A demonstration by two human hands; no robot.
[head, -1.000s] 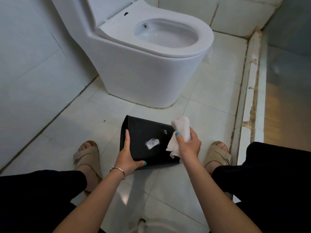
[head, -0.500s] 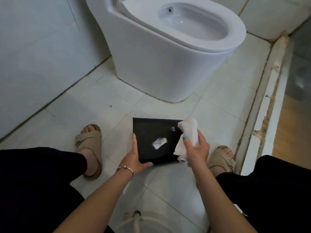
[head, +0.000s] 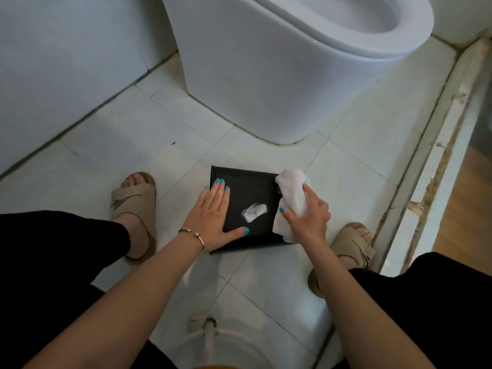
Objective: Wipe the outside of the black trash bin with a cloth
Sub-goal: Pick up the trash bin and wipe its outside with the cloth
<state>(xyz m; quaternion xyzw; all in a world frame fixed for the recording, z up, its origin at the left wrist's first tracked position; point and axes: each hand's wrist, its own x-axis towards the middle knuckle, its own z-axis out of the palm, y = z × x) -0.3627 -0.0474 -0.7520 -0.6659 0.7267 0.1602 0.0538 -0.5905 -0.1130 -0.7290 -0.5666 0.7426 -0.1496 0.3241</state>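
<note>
white tiled floor (head: 186, 123), toilet (head: 279, 62) ahead, black trash bin (head: 253, 193) on its side, left hand (head: 213, 217) flat on it with straight fingers, right hand (head: 306, 217) gripping white cloth (head: 291, 193) at bin's edge, white smear (head: 254, 211) between

Left hand (head: 213, 218) rests flat on the black bin (head: 253, 198); right hand (head: 308, 218) grips a white cloth (head: 291, 193).

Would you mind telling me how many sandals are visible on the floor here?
2. One sandal lies left of the black bin; the other sandal lies right of it, beside the raised threshold.
</note>
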